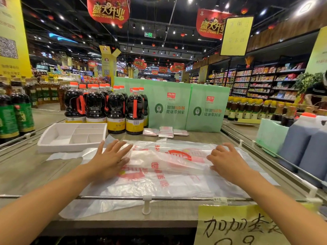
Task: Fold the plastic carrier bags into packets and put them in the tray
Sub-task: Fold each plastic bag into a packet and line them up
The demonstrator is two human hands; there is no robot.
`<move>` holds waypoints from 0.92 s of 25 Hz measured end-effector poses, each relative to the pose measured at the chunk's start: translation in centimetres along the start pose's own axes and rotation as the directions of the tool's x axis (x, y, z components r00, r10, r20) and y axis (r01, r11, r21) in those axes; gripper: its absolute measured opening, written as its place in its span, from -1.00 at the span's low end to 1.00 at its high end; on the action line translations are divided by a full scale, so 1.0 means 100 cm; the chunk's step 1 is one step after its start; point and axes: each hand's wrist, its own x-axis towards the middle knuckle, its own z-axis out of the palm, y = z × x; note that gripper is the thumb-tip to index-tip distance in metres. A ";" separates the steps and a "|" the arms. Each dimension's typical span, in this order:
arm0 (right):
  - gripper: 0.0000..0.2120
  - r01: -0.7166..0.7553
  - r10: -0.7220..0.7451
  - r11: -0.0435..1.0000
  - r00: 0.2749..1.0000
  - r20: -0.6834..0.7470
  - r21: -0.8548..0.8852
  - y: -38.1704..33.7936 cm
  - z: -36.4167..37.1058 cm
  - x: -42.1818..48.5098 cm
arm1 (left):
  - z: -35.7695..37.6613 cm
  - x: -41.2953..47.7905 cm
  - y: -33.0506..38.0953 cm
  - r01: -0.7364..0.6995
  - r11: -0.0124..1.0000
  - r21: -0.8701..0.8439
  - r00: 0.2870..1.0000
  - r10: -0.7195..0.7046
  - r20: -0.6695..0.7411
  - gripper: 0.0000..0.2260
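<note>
Red "GRAND OPENING" banner point(108, 10) above bag point(168, 175)

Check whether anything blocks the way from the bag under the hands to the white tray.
Nothing visible does: the carrier bag lies just short of the tray, and the bottles stand to its right.

One wide-angle camera, worn on the person's head, looked forward and down across the counter point(35, 174) from its near edge. The plastic carrier bag point(159, 177) sat close below the lens, filling the lower middle of the view. Both bare forearms reached in from the bottom corners, the left hand point(109, 158) and right hand point(228, 161) meeting the bag's two ends. Beyond the bag the view took in dark bottles point(115, 110), then a long shop aisle and the ceiling. Straight edges bowed outward near the borders.
</note>
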 end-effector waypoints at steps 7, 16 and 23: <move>-0.61 0.019 -0.109 0.746 0.989 0.095 0.666 -0.020 -0.005 -0.005 | -0.004 0.003 0.006 0.018 0.999 -0.039 0.978 -0.009 0.207 -0.51; -0.33 -0.060 -0.215 0.718 0.928 0.304 0.693 -0.037 -0.009 -0.005 | -0.014 0.039 0.052 -0.187 0.982 0.019 0.963 0.179 0.200 -0.11; 0.02 -0.117 -0.183 0.734 0.915 0.361 0.669 -0.035 0.002 -0.001 | 0.009 0.050 0.084 -0.198 0.962 -0.188 0.956 0.232 0.178 -0.47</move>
